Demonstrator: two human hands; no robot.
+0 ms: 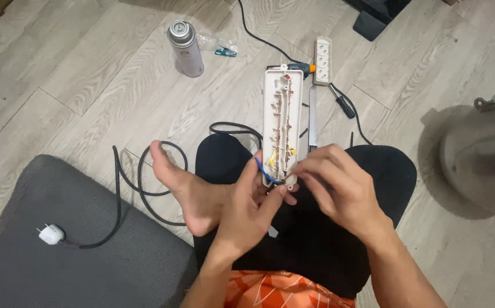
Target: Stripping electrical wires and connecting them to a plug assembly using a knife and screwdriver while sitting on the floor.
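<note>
An opened white power strip [283,114] lies lengthwise on my lap, its metal contact rails and yellow connectors exposed. My left hand [253,208] grips its near end from below, fingers by a blue wire [262,170] that curls out of the casing. My right hand [336,185] pinches at the same near end, fingertips touching the wiring beside the yellow connectors. A black cable [145,188] runs from the strip around my bare foot [182,188] to a white plug [50,234].
On the wood floor lie a silver spray can [185,48], a small plastic packet [220,47], a second white power strip [322,60], a black-handled screwdriver [341,102] and a knife blade [312,117]. A grey cushion [59,256] sits at left, a grey hat [476,159] at right.
</note>
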